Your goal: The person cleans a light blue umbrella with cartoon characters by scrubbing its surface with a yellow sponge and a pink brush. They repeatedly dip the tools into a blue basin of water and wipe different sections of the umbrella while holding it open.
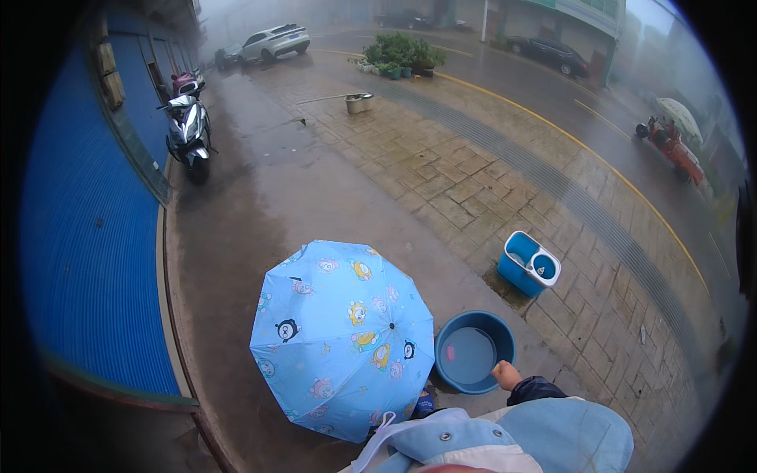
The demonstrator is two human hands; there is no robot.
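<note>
My right hand (507, 376), in a dark sleeve, is closed around a small yellowish thing at the right rim of a round blue plastic basin (502, 326). Something small and pink (450, 352) lies inside the basin, which seems to hold some water. Left of the basin, an open light blue umbrella (340, 340) with cartoon figures covers much of the ground before me. My left hand is out of view; whether it is under the umbrella cannot be told. Light blue denim fabric (568, 434) with metal eyelets fills the bottom edge.
A blue mop bucket (520, 273) with a white rim stands on wet paving beyond the basin. A blue roller shutter (100, 224) runs along the left, with a parked scooter (188, 127) beside it. Farther off are a grey bucket (359, 105), potted plants (396, 52) and parked cars.
</note>
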